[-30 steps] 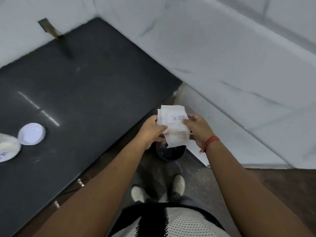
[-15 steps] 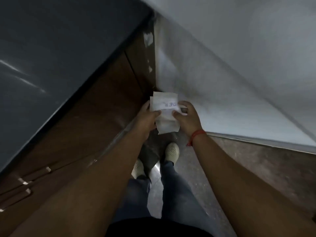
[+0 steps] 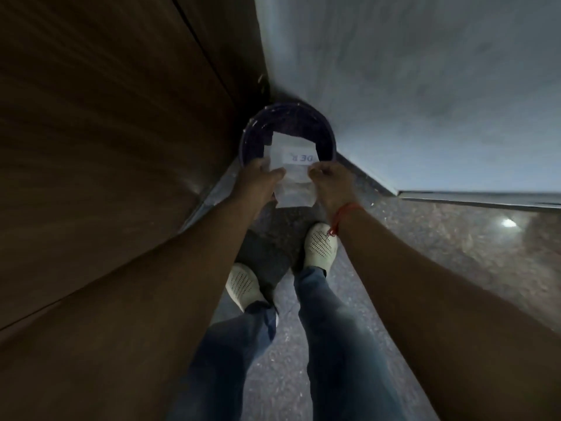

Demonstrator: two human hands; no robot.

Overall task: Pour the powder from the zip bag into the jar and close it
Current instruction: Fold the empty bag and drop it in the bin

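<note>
A flat, clear zip bag (image 3: pixel 293 165) with a white label lettered in blue hangs over the mouth of a dark round bin (image 3: pixel 326 132) on the floor. My left hand (image 3: pixel 258 177) pinches the bag's left edge. My right hand (image 3: pixel 329 177), with a red thread at the wrist, pinches its right edge. The bag looks limp and folded. The jar and its lid are out of view.
A brown wooden cabinet front (image 3: pixel 106 132) rises on the left and a pale marble wall (image 3: pixel 425 86) on the right; the bin sits in the corner between them. My two feet in white shoes (image 3: pixel 320 246) stand on the speckled stone floor (image 3: pixel 440 253).
The view has swung down from the black counter to the floor. Both hands have carried the bag lower, over the dark bin. The jar and lid have left the view.
</note>
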